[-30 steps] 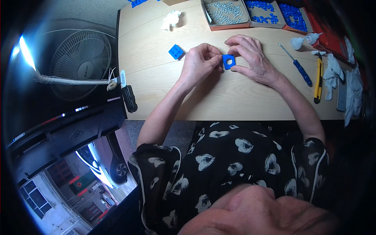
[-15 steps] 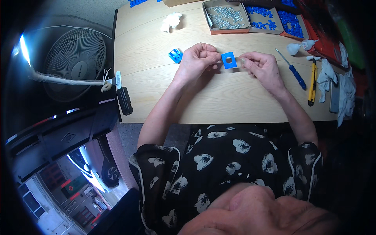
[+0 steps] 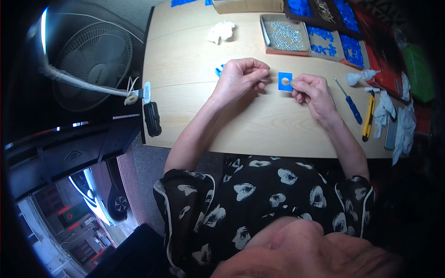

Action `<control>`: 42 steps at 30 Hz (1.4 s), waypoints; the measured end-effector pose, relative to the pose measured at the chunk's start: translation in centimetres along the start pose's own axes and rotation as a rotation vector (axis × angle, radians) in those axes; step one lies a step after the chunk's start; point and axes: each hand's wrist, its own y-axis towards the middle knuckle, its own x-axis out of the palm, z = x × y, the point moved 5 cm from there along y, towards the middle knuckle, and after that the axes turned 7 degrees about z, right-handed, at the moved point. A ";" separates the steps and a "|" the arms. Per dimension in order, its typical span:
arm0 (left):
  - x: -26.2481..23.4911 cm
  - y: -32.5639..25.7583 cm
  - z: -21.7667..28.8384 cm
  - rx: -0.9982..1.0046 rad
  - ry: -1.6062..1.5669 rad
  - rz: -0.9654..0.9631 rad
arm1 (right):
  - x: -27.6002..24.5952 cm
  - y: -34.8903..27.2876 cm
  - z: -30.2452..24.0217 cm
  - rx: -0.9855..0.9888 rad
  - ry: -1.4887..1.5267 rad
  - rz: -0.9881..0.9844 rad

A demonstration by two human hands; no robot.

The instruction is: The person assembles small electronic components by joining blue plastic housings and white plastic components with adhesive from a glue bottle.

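A small flat blue rectangular plate with a round hole (image 3: 282, 87) is pinched at its right edge between the thumb and fingers of my right hand (image 3: 315, 95), held above the table. To its left, apart from the plate, is my left hand (image 3: 241, 79). Its fingers are loosely curled, with a slight gap between thumb and forefinger and nothing visible in them. Behind that hand lies a blue plastic part (image 3: 218, 72), mostly hidden by it.
Across the back of the wooden table (image 3: 185, 111) are a box of small metal pieces (image 3: 285, 37), trays of blue parts (image 3: 322, 39) and a crumpled white wad (image 3: 221, 31). On the right lie a screwdriver (image 3: 353, 109), a yellow utility knife (image 3: 369, 118), a squeeze bottle (image 3: 356, 78) and white gloves (image 3: 404, 129).
My left hand has let go of the blue plate, which my right hand now holds alone, a little further right. The view has shifted, and the left hand covers more of the other blue part.
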 end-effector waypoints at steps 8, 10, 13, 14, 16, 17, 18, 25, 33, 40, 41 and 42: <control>-9.3 4.9 3.7 0.670 0.944 0.685 | 1.7 0.9 -1.5 -0.152 0.022 0.123; -9.6 6.1 3.0 0.653 1.103 0.704 | 2.0 1.3 -1.5 -0.148 0.040 0.141; -9.0 7.0 2.6 0.547 0.997 0.536 | 1.8 1.6 -1.5 -0.138 0.043 0.165; -9.1 7.1 2.5 0.549 0.992 0.534 | 1.9 1.8 -1.8 -0.141 0.050 0.165; -9.1 7.2 2.3 0.541 0.883 0.486 | 2.1 1.7 -2.0 -0.144 0.054 0.166; -8.4 6.8 2.5 0.547 0.877 0.479 | 1.8 1.9 -2.0 -0.156 0.077 0.180; -7.2 5.3 3.3 0.587 0.813 0.443 | 1.5 2.0 -2.0 -0.168 0.102 0.200; -1.6 -2.0 5.0 0.698 0.623 0.409 | 1.7 0.9 -2.8 -0.233 0.076 0.197; 1.3 -2.3 5.7 0.936 0.726 0.343 | 1.9 0.5 -2.4 -0.315 -0.031 0.158; 2.1 -2.4 5.6 0.960 0.847 0.297 | 1.7 0.6 -2.0 -0.275 0.006 0.149; 2.2 -2.4 5.5 0.964 0.843 0.293 | 1.7 0.5 -2.1 -0.276 0.012 0.149; 2.3 -2.4 5.4 0.967 0.839 0.290 | 1.8 0.5 -2.2 -0.277 0.017 0.148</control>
